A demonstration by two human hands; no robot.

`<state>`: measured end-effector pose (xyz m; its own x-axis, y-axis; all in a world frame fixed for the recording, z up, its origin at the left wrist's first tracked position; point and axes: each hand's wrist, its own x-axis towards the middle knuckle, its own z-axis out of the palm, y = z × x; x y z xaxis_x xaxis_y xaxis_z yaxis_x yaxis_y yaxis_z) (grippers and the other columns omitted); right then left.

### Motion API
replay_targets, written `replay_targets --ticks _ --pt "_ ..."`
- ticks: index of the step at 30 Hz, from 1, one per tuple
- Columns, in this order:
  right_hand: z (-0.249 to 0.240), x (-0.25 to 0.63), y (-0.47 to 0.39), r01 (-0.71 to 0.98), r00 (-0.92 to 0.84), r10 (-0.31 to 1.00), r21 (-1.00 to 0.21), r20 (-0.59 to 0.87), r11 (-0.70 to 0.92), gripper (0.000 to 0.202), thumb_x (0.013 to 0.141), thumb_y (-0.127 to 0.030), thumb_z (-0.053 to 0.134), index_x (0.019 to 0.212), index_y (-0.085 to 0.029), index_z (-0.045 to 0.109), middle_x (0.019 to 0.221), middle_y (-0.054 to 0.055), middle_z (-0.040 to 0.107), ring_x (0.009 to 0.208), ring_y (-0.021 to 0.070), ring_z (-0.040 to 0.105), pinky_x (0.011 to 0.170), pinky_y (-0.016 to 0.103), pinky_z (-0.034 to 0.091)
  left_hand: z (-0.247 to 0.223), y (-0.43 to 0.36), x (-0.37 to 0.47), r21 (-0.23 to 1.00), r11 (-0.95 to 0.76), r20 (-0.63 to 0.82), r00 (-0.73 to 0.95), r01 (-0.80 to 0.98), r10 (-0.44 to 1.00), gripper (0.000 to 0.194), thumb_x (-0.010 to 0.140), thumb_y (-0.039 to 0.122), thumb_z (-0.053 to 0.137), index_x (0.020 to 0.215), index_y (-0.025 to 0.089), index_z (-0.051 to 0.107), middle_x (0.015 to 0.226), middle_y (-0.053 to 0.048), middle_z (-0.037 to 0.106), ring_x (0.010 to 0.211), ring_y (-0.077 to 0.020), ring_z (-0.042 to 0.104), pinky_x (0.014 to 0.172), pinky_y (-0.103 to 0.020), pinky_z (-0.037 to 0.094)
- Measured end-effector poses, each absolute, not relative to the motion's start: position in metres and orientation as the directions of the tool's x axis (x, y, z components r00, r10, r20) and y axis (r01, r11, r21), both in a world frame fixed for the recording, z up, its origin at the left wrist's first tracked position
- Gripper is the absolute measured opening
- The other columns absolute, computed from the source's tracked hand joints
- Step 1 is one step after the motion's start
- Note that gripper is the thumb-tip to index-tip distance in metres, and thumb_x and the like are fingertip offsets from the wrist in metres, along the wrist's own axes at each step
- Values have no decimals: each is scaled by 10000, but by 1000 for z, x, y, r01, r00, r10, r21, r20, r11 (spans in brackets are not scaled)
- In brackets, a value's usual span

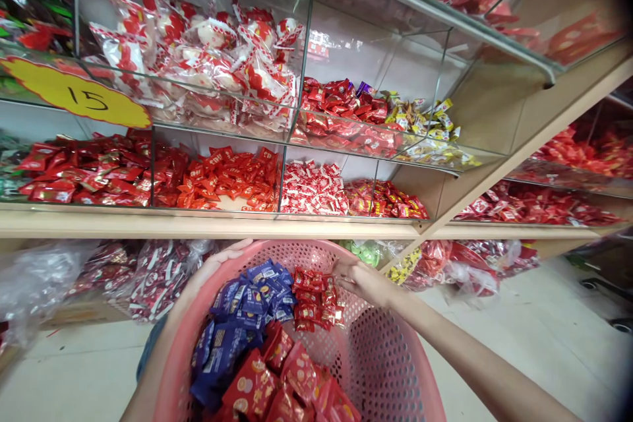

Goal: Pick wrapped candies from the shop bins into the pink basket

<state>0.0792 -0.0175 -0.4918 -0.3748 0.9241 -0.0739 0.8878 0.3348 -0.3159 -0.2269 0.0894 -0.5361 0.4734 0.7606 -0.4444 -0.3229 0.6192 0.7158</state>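
A pink perforated plastic basket is in front of me, tilted so its inside shows. My left hand is closed on its upper left rim, with the forearm along the outer wall. Inside lie blue candy packets at the left, larger red packets at the bottom and small red-wrapped candies near the far wall. My right hand reaches over the right rim, beside the small red candies. Its fingers look stretched out and touch the nearest ones; the fingertips are partly blurred.
Clear-fronted shelf bins hold red-and-white wrapped sweets, orange-red candies and yellow-wrapped candies. A yellow price tag reads 15. The wooden shelf edge runs just beyond the basket. Bagged candies lie beneath it.
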Motion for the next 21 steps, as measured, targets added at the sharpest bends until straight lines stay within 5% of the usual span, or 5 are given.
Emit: replay_targets --ticks 5,11,21 --pt "-402 57 -22 781 -389 881 -411 269 470 214 842 -335 480 942 -182 590 995 79 581 887 164 547 780 303 435 -549 94 -230 733 595 -370 541 -331 756 667 706 178 529 1342 171 328 1339 -56 464 1220 -237 428 1039 -344 332" --pt "-272 22 22 776 -147 657 -325 740 540 220 802 -343 517 701 -157 575 668 10 566 636 114 500 620 273 404 -573 110 -237 755 579 -327 590 -307 738 754 691 202 490 1386 101 216 1359 -74 427 1245 -246 391 1031 -342 323" --pt "-237 2 148 956 156 816 -291 557 16 252 691 -383 579 747 -137 586 755 110 599 736 213 550 680 361 437 -581 115 -238 800 537 -306 589 -267 748 853 642 260 491 1407 118 141 1396 -96 372 1260 -237 372 1038 -329 291"
